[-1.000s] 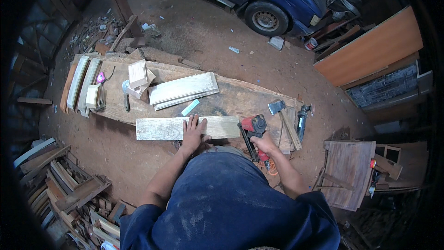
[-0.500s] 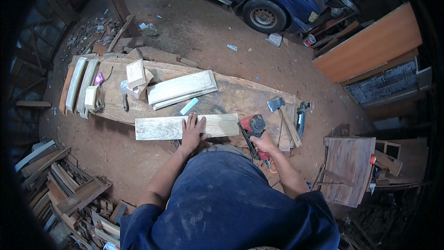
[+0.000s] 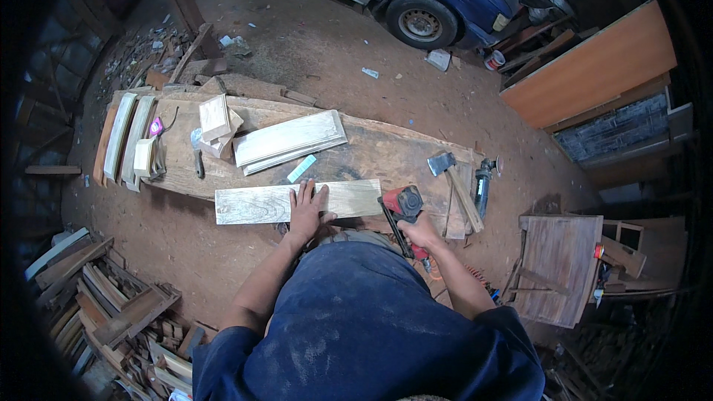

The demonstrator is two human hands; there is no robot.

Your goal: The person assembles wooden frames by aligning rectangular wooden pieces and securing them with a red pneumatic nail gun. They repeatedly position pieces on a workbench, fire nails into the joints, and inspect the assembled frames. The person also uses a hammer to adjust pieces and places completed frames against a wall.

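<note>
Head view | board [image 3: 249, 206] on counter [image 3: 405, 154], under spread left hand [image 3: 305, 213] | right hand [image 3: 422, 231] wrapped round handle of nail gun [image 3: 405, 200] | board likely stiff, fairly light: take long edges | nail gun likely heavy: grip by handle

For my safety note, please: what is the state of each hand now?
Left hand: open, resting on the pale board.
Right hand: closed, holding the red nail gun.

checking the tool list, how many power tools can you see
2: the red nail gun in the right hand, and the dark angle grinder beside the hatchet at the right end of the workbench. More may be hidden.
</note>
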